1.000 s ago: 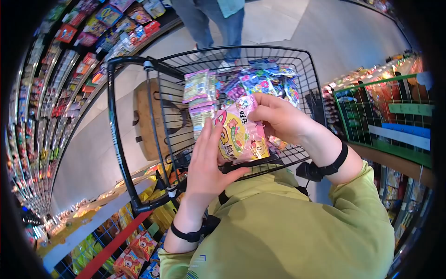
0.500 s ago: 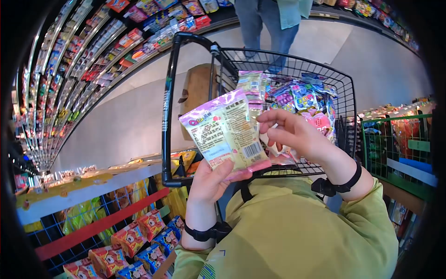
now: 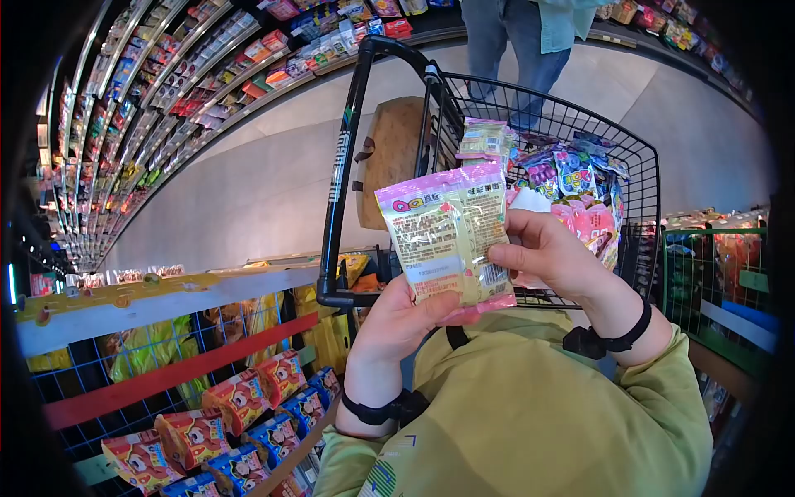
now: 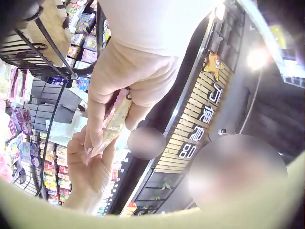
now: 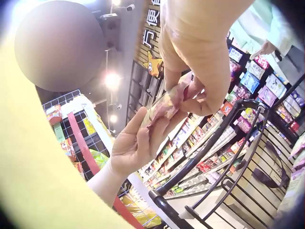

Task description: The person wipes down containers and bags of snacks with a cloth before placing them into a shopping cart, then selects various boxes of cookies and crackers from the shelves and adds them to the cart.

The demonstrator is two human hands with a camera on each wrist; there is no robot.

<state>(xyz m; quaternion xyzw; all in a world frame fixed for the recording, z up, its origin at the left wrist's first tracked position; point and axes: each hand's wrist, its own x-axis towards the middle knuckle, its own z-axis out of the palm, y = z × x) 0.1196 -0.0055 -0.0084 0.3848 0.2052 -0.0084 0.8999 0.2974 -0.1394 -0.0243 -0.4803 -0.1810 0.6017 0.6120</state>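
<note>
A pink-and-cream candy bag (image 3: 451, 240) is held up in front of the body, its printed back with a barcode facing me. My left hand (image 3: 403, 323) grips it at the lower left, thumb across the front and fingers behind. With thumb and fingers, my right hand (image 3: 551, 253) pinches the right edge beside the barcode. Seen edge-on in the left wrist view, the bag (image 4: 114, 117) lies between both hands. The right wrist view also shows the bag (image 5: 164, 107) between the right hand (image 5: 198, 67) and the left hand (image 5: 131, 150).
Behind the bag stands a black wire shopping cart (image 3: 646, 149), holding similar pink bags (image 3: 484, 141), blue packs (image 3: 575, 174) and pink packs (image 3: 580, 219). A brown bag (image 3: 389, 157) shows through its bars. A person (image 3: 517, 58) stands beyond. Snack racks (image 3: 190, 352) line the near left.
The bag was turned from its pink front to its printed back. My right hand came off it, then took its right edge. The view swung, shifting the cart rightward.
</note>
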